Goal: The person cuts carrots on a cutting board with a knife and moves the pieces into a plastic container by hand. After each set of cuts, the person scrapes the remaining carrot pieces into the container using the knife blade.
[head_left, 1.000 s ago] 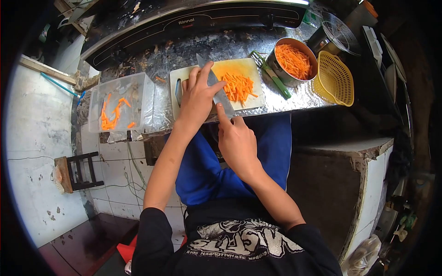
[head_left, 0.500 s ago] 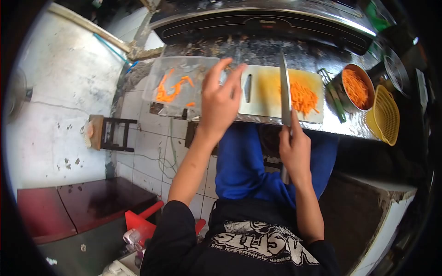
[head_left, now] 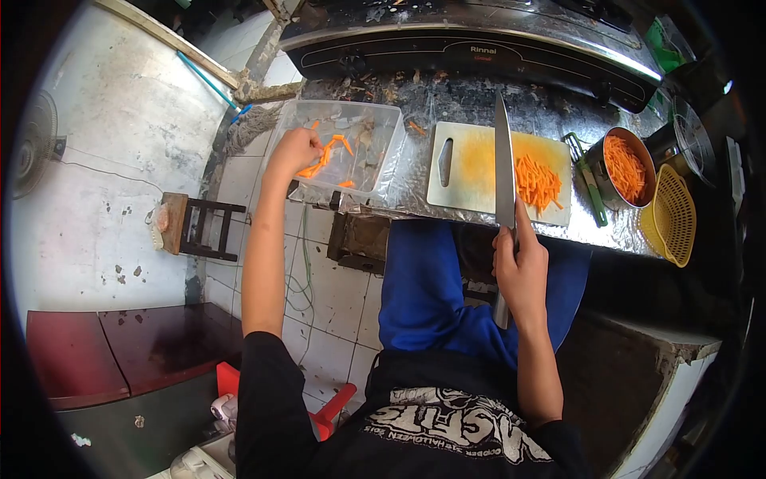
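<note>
My left hand (head_left: 297, 156) is inside the clear plastic container (head_left: 387, 160), its fingers closed at the orange carrot slices (head_left: 341, 145). How many pieces lie between the fingertips is hidden. The handle of a large kitchen knife (head_left: 504, 160) is gripped in my right hand (head_left: 523, 267), blade pointing away from me over the white cutting board (head_left: 455, 190). To the right of the blade, a heap of shredded carrot (head_left: 538, 184) lies on the board's orange-stained surface.
Right of the board lie a green-handled peeler (head_left: 592, 191), a pot (head_left: 610, 184) of carrot shreds (head_left: 626, 168) and a yellow basket (head_left: 669, 219). A black gas stove (head_left: 479, 60) stands behind the foil-covered counter (head_left: 411, 191). A wooden stool (head_left: 199, 227) is on the floor at left.
My left hand has moved left from the board's edge into the plastic container and closed at the carrot slices. My right hand still holds the knife over the board.
</note>
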Tool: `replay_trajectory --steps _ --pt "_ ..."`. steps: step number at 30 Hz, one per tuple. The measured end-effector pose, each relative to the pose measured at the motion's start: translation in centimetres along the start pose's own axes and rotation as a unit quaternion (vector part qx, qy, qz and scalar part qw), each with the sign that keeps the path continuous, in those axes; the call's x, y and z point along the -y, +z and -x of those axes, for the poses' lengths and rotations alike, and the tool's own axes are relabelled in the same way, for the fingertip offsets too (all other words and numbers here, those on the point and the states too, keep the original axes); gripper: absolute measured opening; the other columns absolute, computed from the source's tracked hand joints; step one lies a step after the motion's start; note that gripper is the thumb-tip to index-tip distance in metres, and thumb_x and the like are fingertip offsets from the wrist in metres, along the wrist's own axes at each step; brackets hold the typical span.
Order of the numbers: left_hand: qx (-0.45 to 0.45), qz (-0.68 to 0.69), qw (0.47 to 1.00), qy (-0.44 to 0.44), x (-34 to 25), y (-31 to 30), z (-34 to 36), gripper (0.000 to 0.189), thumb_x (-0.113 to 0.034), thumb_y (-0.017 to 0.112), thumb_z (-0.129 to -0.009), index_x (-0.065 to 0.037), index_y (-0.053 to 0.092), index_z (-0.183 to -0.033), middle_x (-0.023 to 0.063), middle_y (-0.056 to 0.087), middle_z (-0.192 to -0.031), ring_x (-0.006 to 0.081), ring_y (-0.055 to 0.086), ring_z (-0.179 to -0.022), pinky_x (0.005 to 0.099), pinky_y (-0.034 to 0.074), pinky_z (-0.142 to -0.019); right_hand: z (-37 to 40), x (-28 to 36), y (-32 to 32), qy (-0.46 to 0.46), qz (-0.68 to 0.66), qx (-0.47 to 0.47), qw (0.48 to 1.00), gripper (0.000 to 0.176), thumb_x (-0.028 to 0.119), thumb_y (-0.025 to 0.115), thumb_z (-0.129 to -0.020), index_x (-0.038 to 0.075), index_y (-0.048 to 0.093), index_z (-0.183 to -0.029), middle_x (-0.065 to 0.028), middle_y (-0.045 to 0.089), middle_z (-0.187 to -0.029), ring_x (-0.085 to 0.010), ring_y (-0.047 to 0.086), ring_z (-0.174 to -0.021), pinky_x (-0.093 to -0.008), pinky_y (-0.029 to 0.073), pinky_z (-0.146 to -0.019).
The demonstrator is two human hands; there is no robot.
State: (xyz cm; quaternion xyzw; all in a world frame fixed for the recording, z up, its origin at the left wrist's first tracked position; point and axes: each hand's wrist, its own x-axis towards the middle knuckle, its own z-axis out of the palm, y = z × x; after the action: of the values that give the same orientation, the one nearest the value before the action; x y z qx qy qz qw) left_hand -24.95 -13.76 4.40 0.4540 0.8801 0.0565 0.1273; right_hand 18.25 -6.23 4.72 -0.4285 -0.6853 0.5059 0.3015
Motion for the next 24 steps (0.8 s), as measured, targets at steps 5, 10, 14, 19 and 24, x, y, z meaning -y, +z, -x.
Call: replay_trajectory --steps 5,10,14,19,24 --pt "-0.009 0.011 0.999 0.031 0.6 0.3 -0.4 0.021 -0.012 0.077 -0.079 0.002 0.073 -0.093 0.0153 0.073 -0.085 0.0267 0.071 -0.080 0.0360 0.054 -0.074 0.1 -0.8 -0.6 -0.009 0.011 -0.011 1.000 0.051 0.002 0.051 -0.098 -0.002 0.043 -0.149 -0.0147 0.060 -0.067 -0.0162 0.060 -0.059 -0.0294 0.049 -0.061" --pt "-0.043 0.058 0.997 0.023 -1.2 0.3 0.1 0.019 -0.016 0.077 -0.081 0.001 0.074 -0.089 0.0183 0.074 -0.087 0.0321 0.072 -0.083 0.0402 0.056 -0.076 0.1 -0.6 -0.9 0.008 0.004 -0.012 1.000 0.052 0.002 0.052 -0.098 -0.003 0.043 -0.149 -0.0151 0.060 -0.067 -0.0164 0.061 -0.059 -0.0303 0.049 -0.060" --pt "-0.020 0.012 0.998 0.057 -1.4 0.9 -1.1 0.022 -0.020 0.078 -0.079 0.001 0.073 -0.086 0.0191 0.073 -0.087 0.0338 0.072 -0.082 0.0423 0.056 -0.075 0.2 -0.6 -0.8 0.011 0.005 -0.007 1.000 0.052 0.002 0.052 -0.098 -0.002 0.043 -0.149 -0.0153 0.059 -0.067 -0.0166 0.061 -0.059 -0.0303 0.049 -0.060" --pt "-0.028 -0.068 0.995 0.063 -2.9 0.9 -0.9 0.018 -0.018 0.076 -0.078 -0.001 0.072 -0.082 0.0189 0.073 -0.087 0.0366 0.070 -0.082 0.0446 0.055 -0.075 0.1 -0.6 -0.7 0.008 0.001 -0.010 1.000 0.052 0.001 0.052 -0.098 -0.001 0.043 -0.149 -0.0159 0.059 -0.067 -0.0167 0.060 -0.058 -0.0301 0.048 -0.059" --pt "-0.129 -0.031 0.987 0.095 -3.8 0.1 -0.2 0.018 -0.017 0.071 -0.081 -0.003 0.068 -0.092 0.0170 0.072 -0.082 0.0359 0.071 -0.079 0.0435 0.055 -0.074 0.2 -1.1 -1.1 0.020 -0.011 -0.016 1.000 0.052 0.002 0.052 -0.098 -0.001 0.043 -0.149 -0.0138 0.058 -0.066 -0.0157 0.057 -0.057 -0.0296 0.048 -0.058"
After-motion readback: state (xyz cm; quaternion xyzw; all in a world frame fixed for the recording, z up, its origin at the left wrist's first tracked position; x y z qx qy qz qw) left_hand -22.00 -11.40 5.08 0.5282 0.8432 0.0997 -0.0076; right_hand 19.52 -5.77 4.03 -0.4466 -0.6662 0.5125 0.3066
